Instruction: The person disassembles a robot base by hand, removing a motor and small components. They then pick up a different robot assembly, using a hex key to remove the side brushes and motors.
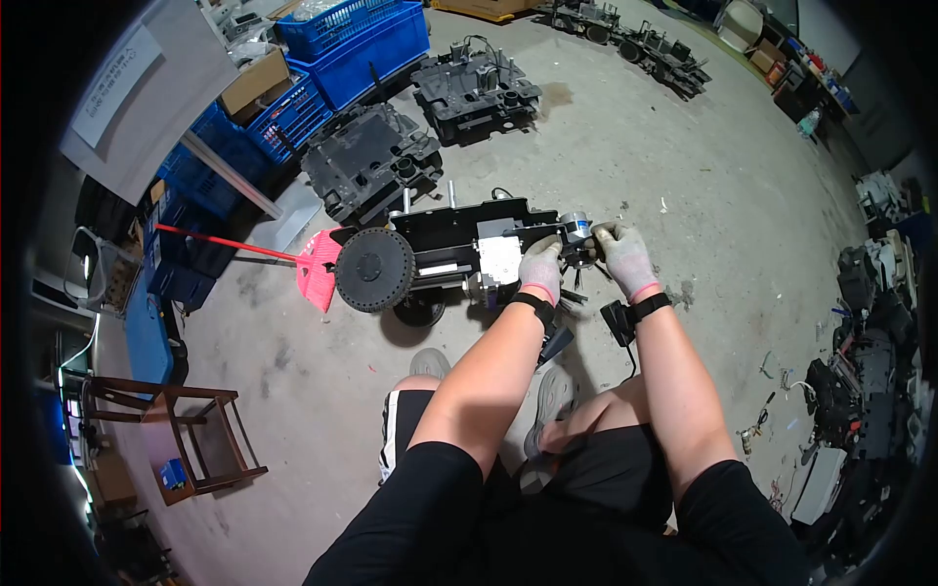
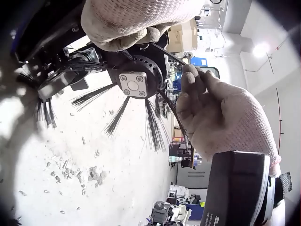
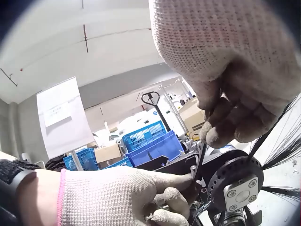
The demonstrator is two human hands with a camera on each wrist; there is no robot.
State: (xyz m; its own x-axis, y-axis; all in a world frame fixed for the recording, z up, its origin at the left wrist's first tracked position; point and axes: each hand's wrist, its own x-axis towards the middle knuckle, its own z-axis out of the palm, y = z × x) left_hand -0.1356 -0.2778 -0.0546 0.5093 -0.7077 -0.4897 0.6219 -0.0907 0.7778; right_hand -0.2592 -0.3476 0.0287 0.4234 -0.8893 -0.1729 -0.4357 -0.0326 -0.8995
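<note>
A black machine chassis [image 1: 445, 227] with a large round disc [image 1: 374, 269] at one end lies before me. At its other end, both gloved hands work beside a round brush hub [image 2: 133, 84] with black bristles and a square metal plate. My right hand [image 1: 627, 259] pinches one end of a thin dark rod [image 3: 201, 157], which resembles a hex key. My left hand [image 1: 540, 266] has its fingers curled at the rod's other end, close above the hub; what exactly they hold I cannot tell. A silver motor-like cylinder [image 1: 575, 225] sits by the hands.
Two similar black chassis units [image 1: 366, 161] stand behind, near blue crates [image 1: 357, 59]. A red broom [image 1: 318, 269] lies at left, with a wooden stool [image 1: 205, 430] nearer me. Assorted parts [image 1: 870, 381] are heaped along the right side. Small debris [image 2: 94, 174] is on the floor.
</note>
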